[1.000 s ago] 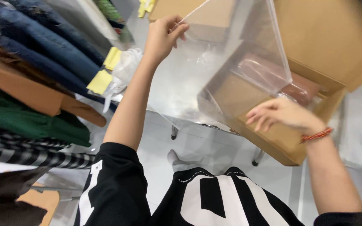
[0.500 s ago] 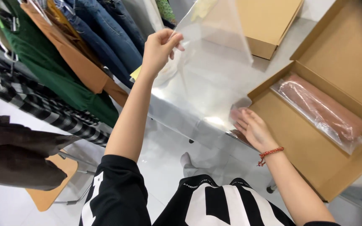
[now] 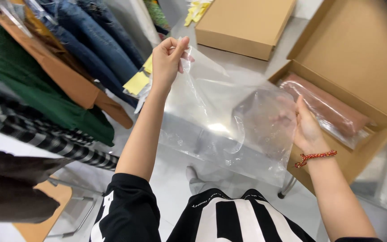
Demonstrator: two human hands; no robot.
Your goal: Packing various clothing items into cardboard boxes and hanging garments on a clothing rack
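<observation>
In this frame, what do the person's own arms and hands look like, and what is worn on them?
Both forearms are bare. The left hand wears nothing: no glove, ring or watch shows. The right hand is also ungloved, with a thin red and white beaded cord bracelet around its wrist. Short black sleeves with white markings cover the upper arms, part of a black top with broad white stripes.

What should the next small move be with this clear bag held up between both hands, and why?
Probably spread the clear plastic bag's mouth wider. The left hand pinches its top corner high, while the right hand is at its other side, seemingly reaching inside. The film sags creased between them, so it does not look fully open. The open cardboard box with a wrapped reddish-brown garment lies just right.
</observation>
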